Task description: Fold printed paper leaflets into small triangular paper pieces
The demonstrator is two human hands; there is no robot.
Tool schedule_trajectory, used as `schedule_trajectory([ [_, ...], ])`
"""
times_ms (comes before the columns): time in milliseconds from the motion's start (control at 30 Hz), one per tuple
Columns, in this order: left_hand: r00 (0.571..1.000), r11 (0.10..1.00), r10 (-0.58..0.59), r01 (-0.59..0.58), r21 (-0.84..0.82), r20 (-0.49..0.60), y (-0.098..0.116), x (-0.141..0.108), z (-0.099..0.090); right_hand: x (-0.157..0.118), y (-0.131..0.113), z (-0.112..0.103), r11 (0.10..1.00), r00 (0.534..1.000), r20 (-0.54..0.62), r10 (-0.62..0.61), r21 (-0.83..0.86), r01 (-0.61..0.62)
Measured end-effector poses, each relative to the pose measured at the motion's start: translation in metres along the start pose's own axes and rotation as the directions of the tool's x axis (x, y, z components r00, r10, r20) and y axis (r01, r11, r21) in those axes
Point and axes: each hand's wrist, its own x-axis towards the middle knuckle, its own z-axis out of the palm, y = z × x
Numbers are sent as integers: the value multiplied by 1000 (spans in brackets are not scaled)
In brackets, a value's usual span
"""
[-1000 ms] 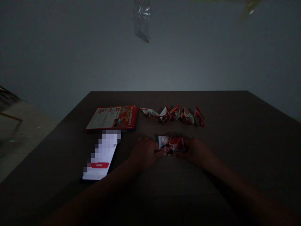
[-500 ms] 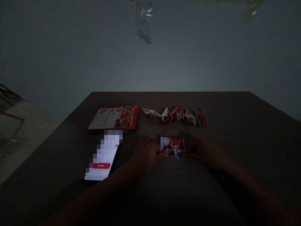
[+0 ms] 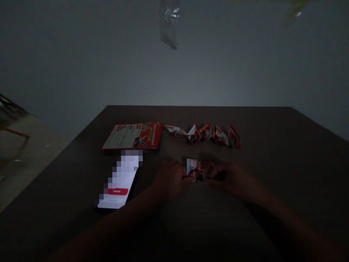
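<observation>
A small picture card (image 3: 196, 169) in pink, red and blue lies low over the dark table, between my two hands. My left hand (image 3: 171, 178) is closed on its left edge, thumb along the near side. My right hand (image 3: 229, 178) reaches over the card's right part with fingers bent and partly covers it; the fingertips are dim and blurred. Behind the card several folded red and white paper pieces (image 3: 220, 136) stand in a row. To the left lies a red and white box (image 3: 124, 137), and nearer me a lit phone (image 3: 117, 198).
The dark brown table (image 3: 267, 127) meets a grey wall at its far edge. A clear plastic bag (image 3: 169, 25) hangs on the wall above. At the left, beyond the table edge, are pale floor and a brown frame (image 3: 15, 133).
My right hand has moved left over the card and now covers more of its right side. My left hand stays at the left edge. The view has shifted slightly.
</observation>
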Motion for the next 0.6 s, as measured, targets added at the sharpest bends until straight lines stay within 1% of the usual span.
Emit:
schedule_trajectory([
  [100,1000,1000,11,-11,10,-14,0,0,1,4,-5,15,993,997,-64,-33,-116,25],
  [167,1000,1000,19,-19,14,-14,0,0,0,6,-5,18,989,997,-73,-5,-150,-6],
  [300,1000,1000,12,-12,11,15,-3,0,-4,7,-3,17,986,997,-61,46,-155,-55],
  [500,993,998,-53,55,-20,108,-11,0,-12,5,-2,15,984,998,-54,43,-168,-51],
  [600,990,994,-87,94,-55,114,-14,0,-13,6,0,15,982,997,-60,51,-177,-60],
])
